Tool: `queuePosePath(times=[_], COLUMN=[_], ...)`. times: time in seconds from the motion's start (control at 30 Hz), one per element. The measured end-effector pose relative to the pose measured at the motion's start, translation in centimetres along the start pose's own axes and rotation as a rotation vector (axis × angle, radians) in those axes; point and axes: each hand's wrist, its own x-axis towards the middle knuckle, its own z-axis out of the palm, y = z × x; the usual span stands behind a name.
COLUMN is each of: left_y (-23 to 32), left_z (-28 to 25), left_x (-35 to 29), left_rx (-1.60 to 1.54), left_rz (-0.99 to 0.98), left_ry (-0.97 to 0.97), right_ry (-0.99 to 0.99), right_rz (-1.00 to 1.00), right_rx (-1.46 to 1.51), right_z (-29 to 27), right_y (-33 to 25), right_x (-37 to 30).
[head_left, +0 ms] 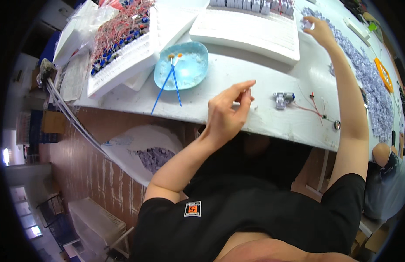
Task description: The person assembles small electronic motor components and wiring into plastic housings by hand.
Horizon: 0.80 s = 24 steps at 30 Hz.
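Note:
My left hand (228, 112) hovers above the near edge of the white table (255, 81). Its fingers are curled together with the thumb against them, and anything inside is too small or hidden to make out. Stretched to the far right, my right hand (319, 31) has thumb and fingers around a small clear plastic piece (307, 23), beside a long heap of similar pieces (367, 83). Between my arms lies a small clear-and-grey assembly with a dark cylindrical part (283, 99). Thin red wires (308, 109) run from it to a small round metal part (337, 125).
A light blue bowl (198, 78) holds white material and two blue-handled sticks (164, 89). Left of it, a foam tray (119, 77) carries wired blue parts; another foam tray (246, 35) bears grey-white pieces. An orange tool (383, 75) lies right. A white sack (143, 136) hangs below the table edge.

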Motion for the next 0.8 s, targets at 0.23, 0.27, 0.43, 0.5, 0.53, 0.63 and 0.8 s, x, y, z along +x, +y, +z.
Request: queuePosePath(times=[0.23, 0.27, 0.43, 0.5, 0.53, 0.63, 0.8], left_y=[0.0, -0.1, 1.1, 1.7, 1.5, 1.2, 0.1], left_z=[0.1, -0.3, 2.2, 3.5, 3.8, 4.6, 5.7], left_x=[1.2, 1.2, 5.0, 6.4, 6.8, 7.5, 7.1], left_rx=[-0.173, -0.178, 0.086, 0.199, 0.215, 0.093, -0.002], left_rz=[-0.197, -0.218, 0.128, 0.243, 0.245, 0.167, 0.144], left_ry=[-0.074, -0.085, -0.286, -0.34, -0.355, -0.406, -0.32], right_ry=[-0.181, -0.272, -0.377, -0.393, -0.38, -0.435, -0.498], right_rz=[0.026, -0.092, -0.324, -0.313, -0.315, -0.154, -0.282], right_rx=[0.753, 0.79, 1.001, 1.079, 1.098, 1.249, 1.575], right_z=[-10.1, -9.1, -5.2, -5.0, -4.8, -4.9, -4.3], right_y=[-11.1, -12.2, -12.2, -11.8, -11.6, -11.4, -10.3], right_x=[-11.6, -12.7, -15.5, -15.9, -16.1, -16.7, -16.3])
